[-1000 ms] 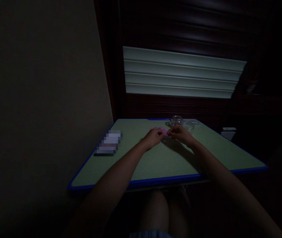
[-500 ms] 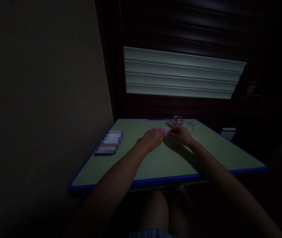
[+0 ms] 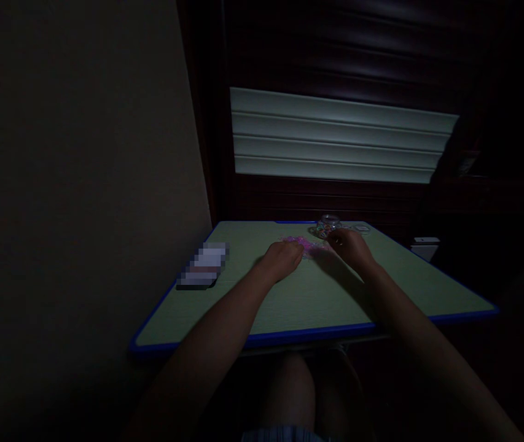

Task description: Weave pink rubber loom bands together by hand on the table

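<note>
Right hand now nearer the jar, pixelated device unreadable

From my end I see a low, spread-out heap of pink-purple bits, approx. mid-width on the counter, toward the far side. Pale, clear-ish glints show along its near edge; indiv. pcs too small to tell, & I can't say if they're loose or bagged. Its near L part is hidden. Just beyond it, a bit R, I've got a clear, round-sided jar, upright nr the far edge, mouth uncovered, w/ small multicol. pcs inside; lower R side's blocked.
</note>
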The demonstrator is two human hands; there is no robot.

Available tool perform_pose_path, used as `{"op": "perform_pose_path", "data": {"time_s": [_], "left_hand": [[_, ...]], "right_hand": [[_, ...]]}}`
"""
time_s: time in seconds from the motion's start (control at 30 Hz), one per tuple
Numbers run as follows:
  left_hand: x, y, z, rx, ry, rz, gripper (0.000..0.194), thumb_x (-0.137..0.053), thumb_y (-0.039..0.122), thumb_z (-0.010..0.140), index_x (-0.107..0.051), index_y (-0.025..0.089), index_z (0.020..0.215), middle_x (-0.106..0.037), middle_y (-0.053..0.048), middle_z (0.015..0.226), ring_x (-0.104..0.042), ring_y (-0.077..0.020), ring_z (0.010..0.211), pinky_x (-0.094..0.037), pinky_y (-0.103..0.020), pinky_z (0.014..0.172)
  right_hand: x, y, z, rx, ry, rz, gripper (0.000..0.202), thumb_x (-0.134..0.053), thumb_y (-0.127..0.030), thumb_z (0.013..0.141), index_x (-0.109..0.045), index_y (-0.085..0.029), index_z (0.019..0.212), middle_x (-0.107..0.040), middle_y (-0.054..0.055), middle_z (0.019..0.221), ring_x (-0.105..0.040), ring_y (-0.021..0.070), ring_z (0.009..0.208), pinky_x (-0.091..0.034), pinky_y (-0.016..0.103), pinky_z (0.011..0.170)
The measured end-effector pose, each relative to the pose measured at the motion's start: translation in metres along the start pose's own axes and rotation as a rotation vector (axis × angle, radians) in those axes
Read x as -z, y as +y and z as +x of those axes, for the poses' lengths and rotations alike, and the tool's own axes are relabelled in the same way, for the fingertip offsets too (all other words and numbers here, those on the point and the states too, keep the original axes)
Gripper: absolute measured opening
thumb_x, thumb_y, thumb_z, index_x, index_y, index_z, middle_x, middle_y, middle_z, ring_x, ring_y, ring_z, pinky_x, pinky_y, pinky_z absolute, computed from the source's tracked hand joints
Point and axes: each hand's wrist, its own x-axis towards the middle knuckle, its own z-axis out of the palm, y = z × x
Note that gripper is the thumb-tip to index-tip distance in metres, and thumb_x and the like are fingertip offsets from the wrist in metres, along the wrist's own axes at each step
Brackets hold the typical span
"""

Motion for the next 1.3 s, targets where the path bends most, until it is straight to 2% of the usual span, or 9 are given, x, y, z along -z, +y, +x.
{"op": "perform_pose_path", "data": {"time_s": [0.3, 0.47, 0.93, 1.17, 1.3], "left_hand": [[0.0, -0.001, 0.0, -0.001, -0.022, 0.001, 0.027, -0.031, 0.024, 0.089, -0.056, 0.015, 0.09, -0.063, -0.007, 0.093, -0.059, -0.0182, 0.086, -0.045, -0.029, 0.073], [-0.001, -0.001, -0.001, 0.01, -0.027, 0.002, 0.027, -0.031, 0.024, 0.089, -0.056, 0.014, 0.091, -0.063, -0.007, 0.094, -0.059, -0.0181, 0.086, -0.045, -0.029, 0.073], [-0.001, -0.001, -0.001, 0.008, -0.041, 0.003, 0.028, -0.031, 0.025, 0.089, -0.057, 0.014, 0.092, -0.063, -0.008, 0.094, -0.059, -0.0181, 0.087, -0.045, -0.028, 0.074], [0.0, 0.0, -0.001, 0.01, -0.046, 0.0, 0.029, -0.03, 0.024, 0.09, -0.057, 0.014, 0.091, -0.063, -0.008, 0.095, -0.059, -0.0182, 0.086, -0.045, -0.029, 0.073], [0.001, 0.0, -0.001, 0.009, -0.046, -0.006, 0.027, -0.032, 0.024, 0.089, -0.057, 0.014, 0.091, -0.063, -0.008, 0.094, -0.059, -0.018, 0.086, -0.045, -0.029, 0.073]], "right_hand": [[0.007, 0.014, -0.003, -0.197, 0.328, -0.215, 0.024, -0.043, -0.026, 0.08, -0.066, -0.018, 0.085, -0.065, 0.007, 0.086, -0.056, 0.017, 0.073, -0.032, 0.025, 0.058], [0.009, 0.023, -0.005, -0.221, 0.4, -0.307, 0.028, -0.041, -0.027, 0.083, -0.066, -0.016, 0.086, -0.065, 0.009, 0.084, -0.056, 0.018, 0.073, -0.031, 0.026, 0.059], [0.007, 0.03, -0.006, -0.278, 0.37, -0.338, 0.027, -0.044, -0.031, 0.082, -0.067, -0.018, 0.089, -0.066, 0.009, 0.085, -0.057, 0.0189, 0.072, -0.028, 0.027, 0.058], [0.007, 0.024, -0.003, -0.257, 0.346, -0.261, 0.027, -0.044, -0.029, 0.081, -0.067, -0.017, 0.087, -0.065, 0.009, 0.085, -0.056, 0.018, 0.072, -0.031, 0.026, 0.059], [0.007, 0.015, -0.002, -0.153, 0.249, -0.114, 0.025, -0.045, -0.026, 0.08, -0.066, -0.017, 0.09, -0.065, 0.008, 0.085, -0.056, 0.0164, 0.073, -0.035, 0.024, 0.061]]}}
